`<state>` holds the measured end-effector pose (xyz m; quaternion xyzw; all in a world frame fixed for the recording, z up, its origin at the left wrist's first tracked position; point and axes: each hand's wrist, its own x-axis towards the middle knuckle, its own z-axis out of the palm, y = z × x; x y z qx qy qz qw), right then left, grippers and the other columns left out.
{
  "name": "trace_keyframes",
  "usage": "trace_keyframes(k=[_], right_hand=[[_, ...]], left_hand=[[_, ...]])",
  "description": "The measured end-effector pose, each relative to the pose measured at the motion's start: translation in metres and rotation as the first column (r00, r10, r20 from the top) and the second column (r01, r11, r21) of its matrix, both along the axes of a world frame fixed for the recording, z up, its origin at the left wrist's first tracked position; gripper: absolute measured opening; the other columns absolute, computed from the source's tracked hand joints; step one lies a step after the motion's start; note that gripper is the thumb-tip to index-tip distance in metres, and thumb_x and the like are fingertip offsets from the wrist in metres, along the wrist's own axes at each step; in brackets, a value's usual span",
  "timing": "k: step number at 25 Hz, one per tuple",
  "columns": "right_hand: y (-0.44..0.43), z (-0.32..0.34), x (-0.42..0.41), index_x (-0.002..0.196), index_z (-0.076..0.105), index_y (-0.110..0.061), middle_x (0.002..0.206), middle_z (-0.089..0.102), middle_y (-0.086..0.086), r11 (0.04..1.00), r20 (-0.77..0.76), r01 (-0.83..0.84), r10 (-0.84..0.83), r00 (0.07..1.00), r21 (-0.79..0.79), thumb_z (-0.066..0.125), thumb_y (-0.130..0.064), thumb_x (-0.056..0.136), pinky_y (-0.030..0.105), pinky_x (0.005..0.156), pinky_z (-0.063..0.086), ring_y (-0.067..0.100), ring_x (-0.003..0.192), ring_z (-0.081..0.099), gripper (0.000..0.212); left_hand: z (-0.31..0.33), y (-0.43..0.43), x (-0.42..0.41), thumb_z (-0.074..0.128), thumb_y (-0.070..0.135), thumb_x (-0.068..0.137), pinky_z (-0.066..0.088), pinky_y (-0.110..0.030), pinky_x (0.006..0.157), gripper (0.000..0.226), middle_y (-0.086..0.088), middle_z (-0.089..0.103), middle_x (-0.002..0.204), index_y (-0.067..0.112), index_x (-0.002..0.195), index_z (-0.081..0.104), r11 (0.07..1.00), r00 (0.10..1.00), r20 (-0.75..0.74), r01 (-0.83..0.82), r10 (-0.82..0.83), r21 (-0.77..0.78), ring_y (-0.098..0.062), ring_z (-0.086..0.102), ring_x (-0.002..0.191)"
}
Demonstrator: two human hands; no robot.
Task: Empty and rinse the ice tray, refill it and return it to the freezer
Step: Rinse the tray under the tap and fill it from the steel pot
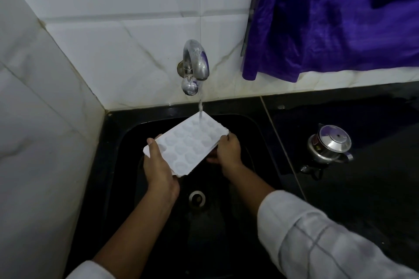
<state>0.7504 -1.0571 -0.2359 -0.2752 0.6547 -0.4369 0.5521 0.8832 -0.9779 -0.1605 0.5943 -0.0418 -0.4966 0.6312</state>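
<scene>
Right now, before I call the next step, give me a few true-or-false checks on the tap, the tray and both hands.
1. The tap is running onto the ice tray. True.
2. One hand alone holds the tray. False: the left hand and the right hand each grip an edge.
3. The tray has been set down. False: it is held in the air above the sink.
4. A steel pot stands on the counter to the right of the sink. True.
5. The stream lands on the tray's near end. False: it lands on the far end, nearest the tap.
</scene>
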Motion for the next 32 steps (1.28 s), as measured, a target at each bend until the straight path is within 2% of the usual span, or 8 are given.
trace_keyframes(k=[3, 6, 8, 13, 19, 24, 28, 32], right_hand=[[0.041, -0.001, 0.035, 0.133, 0.05, -0.041, 0.131, 0.065, -0.001, 0.994, 0.038, -0.06, 0.064, 0.997, -0.094, 0.043, -0.047, 0.094, 0.051, 0.082, 0.062, 0.024, 0.112, 0.068, 0.04], [0.086, 0.009, 0.064, 0.146, 0.039, -0.042, 0.137, 0.061, -0.01, 0.966, 0.059, -0.21, 0.221, 0.974, -0.153, 0.043, -0.047, 0.091, 0.049, 0.099, 0.056, 0.015, 0.122, 0.062, 0.056], [0.083, 0.015, 0.055, 0.144, 0.042, -0.039, 0.131, 0.065, -0.007, 0.951, 0.005, -0.254, 0.259, 0.966, -0.176, 0.044, -0.045, 0.093, 0.048, 0.094, 0.059, 0.016, 0.115, 0.066, 0.051], [0.025, 0.031, 0.005, 0.129, 0.056, -0.017, 0.114, 0.07, 0.013, 0.981, -0.002, -0.171, 0.171, 0.985, -0.091, 0.044, -0.027, 0.106, 0.034, 0.057, 0.059, 0.034, 0.092, 0.074, 0.028], [0.094, 0.042, 0.037, 0.139, 0.052, -0.031, 0.119, 0.072, -0.001, 0.963, 0.163, -0.227, 0.25, 0.954, -0.147, 0.048, -0.024, 0.107, 0.044, 0.074, 0.065, 0.023, 0.096, 0.075, 0.033], [0.076, 0.044, 0.026, 0.144, 0.05, -0.028, 0.113, 0.072, 0.0, 0.977, 0.127, -0.155, 0.174, 0.977, -0.145, 0.061, -0.02, 0.1, 0.032, 0.067, 0.06, 0.024, 0.099, 0.074, 0.046], [0.095, 0.046, 0.036, 0.15, 0.038, -0.041, 0.114, 0.071, -0.003, 0.953, 0.11, -0.246, 0.267, 0.957, -0.177, 0.058, -0.02, 0.102, 0.044, 0.076, 0.062, 0.021, 0.1, 0.073, 0.057], [0.085, 0.041, 0.027, 0.146, 0.046, -0.036, 0.115, 0.071, -0.003, 0.942, 0.077, -0.235, 0.26, 0.962, -0.238, 0.057, -0.025, 0.102, 0.03, 0.069, 0.061, 0.018, 0.096, 0.074, 0.046]], left_hand=[[-0.002, -0.008, -0.002, 0.047, 0.057, 0.106, 0.063, -0.04, 0.079, 0.041, 0.001, 0.077, 0.118, 0.03, 0.126, 0.07, 0.999, 0.999, -0.002, -0.04, 0.04, 0.018, -0.023, 0.076, 0.102], [-0.004, -0.013, 0.0, 0.048, 0.06, 0.105, 0.063, -0.037, 0.074, 0.049, -0.003, 0.077, 0.12, 0.023, 0.131, 0.068, 0.997, 0.997, -0.032, -0.065, 0.066, 0.028, -0.026, 0.076, 0.103], [-0.004, -0.012, 0.003, 0.047, 0.059, 0.105, 0.063, -0.038, 0.074, 0.051, -0.003, 0.076, 0.119, 0.021, 0.133, 0.065, 0.998, 0.997, -0.032, -0.066, 0.067, 0.022, -0.027, 0.076, 0.103], [-0.002, -0.008, 0.003, 0.048, 0.059, 0.105, 0.064, -0.041, 0.079, 0.048, -0.001, 0.077, 0.12, 0.025, 0.132, 0.066, 0.999, 0.997, -0.065, -0.036, 0.035, -0.008, -0.025, 0.077, 0.105], [-0.003, -0.015, -0.002, 0.049, 0.059, 0.105, 0.064, -0.047, 0.084, 0.048, -0.005, 0.077, 0.12, 0.021, 0.128, 0.067, 0.997, 0.995, -0.069, -0.073, 0.073, 0.003, -0.028, 0.076, 0.104], [-0.003, -0.012, -0.003, 0.048, 0.058, 0.106, 0.062, -0.052, 0.091, 0.046, -0.006, 0.076, 0.124, 0.021, 0.127, 0.066, 0.997, 0.991, -0.113, -0.07, 0.067, -0.021, -0.028, 0.076, 0.106], [0.003, -0.016, -0.005, 0.047, 0.059, 0.105, 0.061, -0.052, 0.093, 0.051, -0.007, 0.074, 0.126, 0.019, 0.133, 0.063, 0.996, 0.988, -0.13, -0.086, 0.083, -0.013, -0.03, 0.074, 0.108], [0.005, -0.013, -0.001, 0.049, 0.06, 0.104, 0.065, -0.042, 0.072, 0.049, -0.005, 0.076, 0.12, 0.021, 0.13, 0.065, 0.997, 0.985, -0.156, -0.077, 0.074, -0.008, -0.027, 0.076, 0.102]])
